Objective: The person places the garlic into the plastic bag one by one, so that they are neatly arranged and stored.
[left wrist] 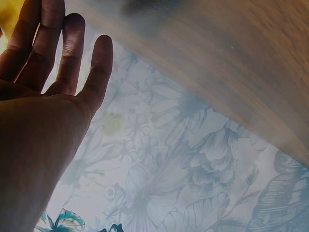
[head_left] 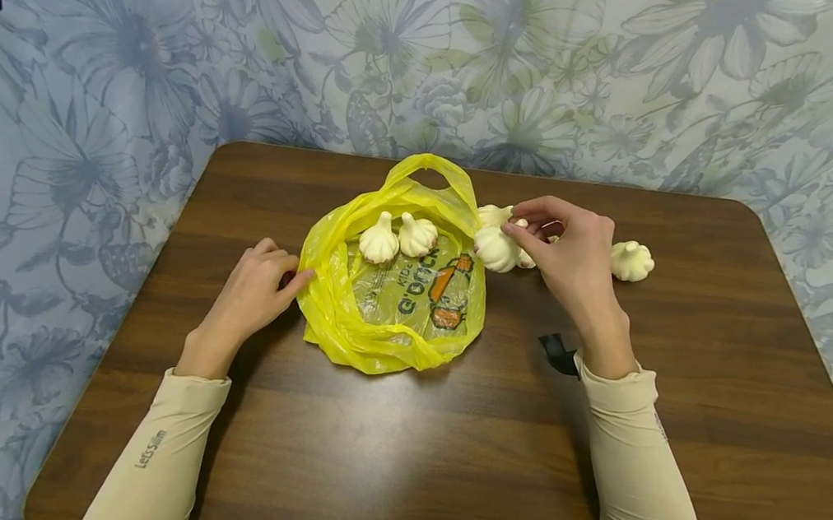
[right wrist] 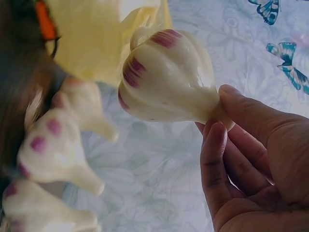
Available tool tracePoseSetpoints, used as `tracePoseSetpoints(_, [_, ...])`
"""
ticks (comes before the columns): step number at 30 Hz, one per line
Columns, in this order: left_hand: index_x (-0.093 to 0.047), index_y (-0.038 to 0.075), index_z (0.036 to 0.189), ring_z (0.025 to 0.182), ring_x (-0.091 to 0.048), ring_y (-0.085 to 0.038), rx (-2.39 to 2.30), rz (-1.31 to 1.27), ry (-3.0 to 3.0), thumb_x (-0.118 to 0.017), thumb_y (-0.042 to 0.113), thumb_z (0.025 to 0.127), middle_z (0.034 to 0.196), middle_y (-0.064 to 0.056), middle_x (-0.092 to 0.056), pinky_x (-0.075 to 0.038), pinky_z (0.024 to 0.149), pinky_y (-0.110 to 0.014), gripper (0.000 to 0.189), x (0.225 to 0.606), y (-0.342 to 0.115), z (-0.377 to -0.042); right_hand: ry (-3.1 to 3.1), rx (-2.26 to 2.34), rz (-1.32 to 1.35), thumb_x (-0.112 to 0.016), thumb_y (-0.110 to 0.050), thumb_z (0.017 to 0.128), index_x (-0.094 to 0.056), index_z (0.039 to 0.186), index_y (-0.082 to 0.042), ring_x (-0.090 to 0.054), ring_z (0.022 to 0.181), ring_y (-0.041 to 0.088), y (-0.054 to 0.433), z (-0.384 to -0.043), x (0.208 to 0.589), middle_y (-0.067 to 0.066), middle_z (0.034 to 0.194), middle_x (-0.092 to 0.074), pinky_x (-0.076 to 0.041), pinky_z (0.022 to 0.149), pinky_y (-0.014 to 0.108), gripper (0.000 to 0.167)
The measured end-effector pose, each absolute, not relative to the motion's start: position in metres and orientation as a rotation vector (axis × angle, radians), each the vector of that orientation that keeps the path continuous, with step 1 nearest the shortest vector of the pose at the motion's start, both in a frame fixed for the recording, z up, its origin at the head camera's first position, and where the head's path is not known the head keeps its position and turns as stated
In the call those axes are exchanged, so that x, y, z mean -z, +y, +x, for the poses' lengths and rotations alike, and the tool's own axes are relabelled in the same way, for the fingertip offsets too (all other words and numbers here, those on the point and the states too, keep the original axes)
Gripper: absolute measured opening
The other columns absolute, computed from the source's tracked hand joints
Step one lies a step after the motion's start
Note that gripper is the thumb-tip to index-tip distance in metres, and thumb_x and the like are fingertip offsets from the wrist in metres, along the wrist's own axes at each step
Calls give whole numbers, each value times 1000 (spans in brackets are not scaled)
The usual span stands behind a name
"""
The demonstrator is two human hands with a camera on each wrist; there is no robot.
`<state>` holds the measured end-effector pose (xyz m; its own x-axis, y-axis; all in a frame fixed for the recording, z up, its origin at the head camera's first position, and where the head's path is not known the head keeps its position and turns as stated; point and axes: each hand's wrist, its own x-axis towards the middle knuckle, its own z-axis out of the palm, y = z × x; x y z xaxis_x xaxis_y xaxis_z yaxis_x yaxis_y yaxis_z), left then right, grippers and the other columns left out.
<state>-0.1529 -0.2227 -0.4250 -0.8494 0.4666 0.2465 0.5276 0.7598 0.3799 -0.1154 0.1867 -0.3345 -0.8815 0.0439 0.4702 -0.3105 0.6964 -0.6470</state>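
Note:
My right hand (head_left: 571,242) pinches a garlic bulb (head_left: 496,249) by its neck between thumb and fingertips, beside the right rim of a yellow plastic bag (head_left: 340,316). In the right wrist view this white bulb (right wrist: 169,79) shows purple patches at its base. On the bag's left side, my left hand (head_left: 251,291) holds the rim at thumb and index finger; its other fingers (left wrist: 72,53) extend loosely in the left wrist view. Inside the wide-mouthed bag, two garlic bulbs (head_left: 379,239) lie side by side near the back.
More garlic bulbs (right wrist: 53,147) lie on the table right of the bag, partly hidden by the right hand in the head view. A separate bulb (head_left: 632,262) sits farther right. The brown wooden table (head_left: 404,459) backs onto a flower-patterned wall (head_left: 399,63).

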Motion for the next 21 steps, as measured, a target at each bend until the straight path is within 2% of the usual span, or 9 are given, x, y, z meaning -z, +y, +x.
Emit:
tracePoseSetpoints(11, [-76,-1,91,89,-55,-32,669,-796,-2834,-72,17,100,88,-16,-75,-44,82,-50,20,425,-223,-154,-2422,-1157,321,-89,-9,85,-81,100,-3,-69,72,15,145,-128,330,9,84,-78,-53,68,16,18])
tracePoseSetpoints(16, [-75,1,88,88,-55,-31,662,-790,-2830,-72,17,100,87,-15,-75,-44,81,-50,20,426,-224,-154,-2419,-1191,351,-89,-12,85,-81,100,-6,-70,74,14,125,-136,330,7,83,-78,-57,69,24,17])
tracePoseSetpoints(21, [-75,3,88,88,-55,-30,667,-790,-2842,-71,19,101,86,-14,-75,-44,82,-50,21,427,-224,-155,-2426,-1213,398,-88,-14,87,-81,101,-7,-70,74,14,109,-142,330,6,83,-78,-58,70,27,17])
